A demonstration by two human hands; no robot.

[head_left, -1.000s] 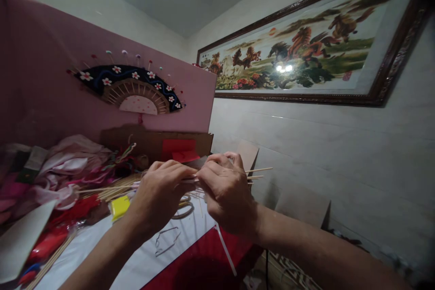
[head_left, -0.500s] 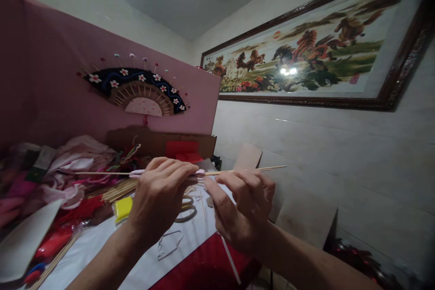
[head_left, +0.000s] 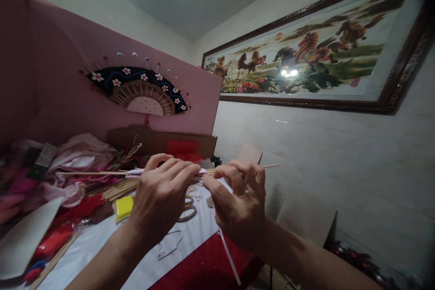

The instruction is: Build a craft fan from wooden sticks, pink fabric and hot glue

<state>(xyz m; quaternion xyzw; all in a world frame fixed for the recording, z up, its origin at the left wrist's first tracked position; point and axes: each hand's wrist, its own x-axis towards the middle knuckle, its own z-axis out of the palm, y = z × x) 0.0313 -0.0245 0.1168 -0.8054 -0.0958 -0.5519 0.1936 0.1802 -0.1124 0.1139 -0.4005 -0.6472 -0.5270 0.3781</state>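
My left hand (head_left: 159, 195) is closed around a narrow pale pink piece (head_left: 134, 173), perhaps folded cloth, which shows on both sides of my fingers. Thin wooden sticks (head_left: 91, 173) run level through or along it and stick out to the left. Beyond the pink piece's right end, my right hand (head_left: 239, 201) pinches the sticks between thumb and fingers. One stick tip (head_left: 271, 166) reaches out past my right knuckles. How the sticks sit inside the pink piece is hidden by my fingers. Below my hands, scissors (head_left: 188, 213) lie on the white tabletop, partly covered by my left hand.
A yellow packet (head_left: 123, 208), bundled sticks (head_left: 118, 189) and heaped pink cloth (head_left: 79, 149) lie left. A white dish (head_left: 27, 244) is at the near left. Behind stands a pink board (head_left: 200, 99) with a flowered fan (head_left: 144, 77). The wall is right.
My right hand has moved slightly left, nearer my left hand. The sticks have slid left: more shows at the left end and less at the right. Both hands keep their hold.
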